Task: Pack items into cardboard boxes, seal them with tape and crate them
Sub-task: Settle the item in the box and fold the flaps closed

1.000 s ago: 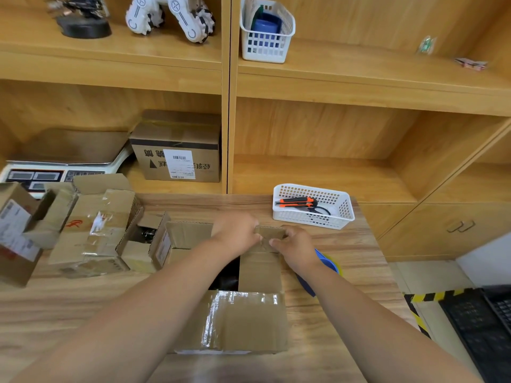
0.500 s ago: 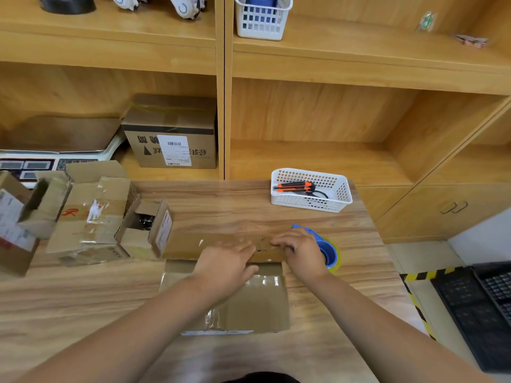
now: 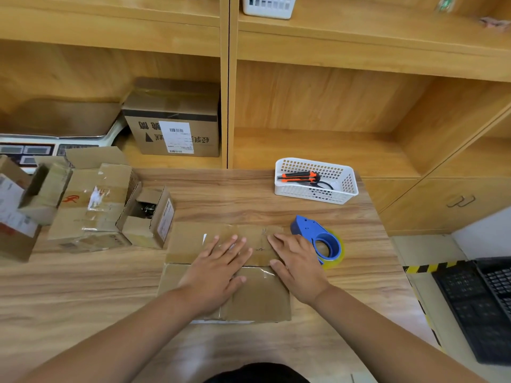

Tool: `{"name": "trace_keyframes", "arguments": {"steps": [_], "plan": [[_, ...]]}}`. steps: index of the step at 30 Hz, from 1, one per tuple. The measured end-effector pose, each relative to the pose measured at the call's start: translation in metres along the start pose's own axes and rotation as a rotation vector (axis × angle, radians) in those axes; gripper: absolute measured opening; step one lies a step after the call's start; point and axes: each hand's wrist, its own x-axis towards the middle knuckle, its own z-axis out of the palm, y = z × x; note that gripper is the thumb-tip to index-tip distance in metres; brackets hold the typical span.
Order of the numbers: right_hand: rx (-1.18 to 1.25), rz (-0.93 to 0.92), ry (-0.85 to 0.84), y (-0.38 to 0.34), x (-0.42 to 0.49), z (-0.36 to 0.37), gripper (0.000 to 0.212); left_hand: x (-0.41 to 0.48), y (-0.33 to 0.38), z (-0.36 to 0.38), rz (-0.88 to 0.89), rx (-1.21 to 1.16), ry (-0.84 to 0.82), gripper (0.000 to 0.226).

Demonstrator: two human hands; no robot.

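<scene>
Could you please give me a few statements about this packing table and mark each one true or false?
1. The left hand and right hand press flat on the closed flaps of the brown cardboard box. True.
2. The right hand grips the blue tape dispenser. False: the dispenser lies ungripped on the wooden table, just right of that hand.
3. The orange-and-black utility knife lies in the white plastic basket. True.
4. The small cardboard carton left of the hands is sealed. False: its flaps stand open.

Wooden table (image 3: 249, 200): cardboard boxes (image 3: 91, 205), white basket (image 3: 315, 181), tape dispenser (image 3: 318, 239).
</scene>
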Motion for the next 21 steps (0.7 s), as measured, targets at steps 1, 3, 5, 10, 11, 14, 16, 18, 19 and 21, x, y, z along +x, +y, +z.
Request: {"name": "trace_keyframes", "arguments": {"steps": [1,3,5,10,11,14,16,18,19,21], "plan": [[-0.011,0.021,-0.041,-0.002,0.004,-0.002,0.07,0.0,0.0,0.0,0.002,-0.001,-0.012,0.055],[-0.058,0.031,-0.092,-0.002,0.012,-0.005,0.077,-0.001,0.001,-0.002,0.008,-0.007,-0.038,0.057],[-0.116,0.016,-0.113,-0.001,0.019,-0.009,0.078,0.0,0.0,-0.003,0.014,-0.007,-0.043,0.058],[-0.255,-0.103,-0.115,0.008,0.03,-0.011,0.075,0.002,0.0,-0.004,0.015,-0.016,-0.048,0.054],[-0.282,-0.118,-0.128,0.008,0.031,-0.012,0.077,0.003,0.0,-0.005,0.014,-0.021,-0.055,0.056],[-0.331,-0.144,-0.155,0.006,0.034,-0.016,0.083,0.003,0.001,-0.008,0.006,-0.03,-0.063,0.057],[-0.306,-0.138,-0.181,0.007,0.034,-0.018,0.08,0.004,0.003,-0.009,-0.003,-0.015,-0.05,0.054],[-0.194,-0.077,-0.193,0.01,0.033,-0.017,0.072,0.003,0.007,-0.01,-0.057,0.002,-0.041,0.063],[-0.115,-0.027,-0.191,0.013,0.031,-0.016,0.071,0.002,0.009,-0.01,-0.116,0.001,-0.041,0.069],[0.026,0.045,-0.193,0.017,0.027,-0.01,0.069,0.002,0.012,-0.01,-0.274,-0.02,-0.04,0.079]]}}
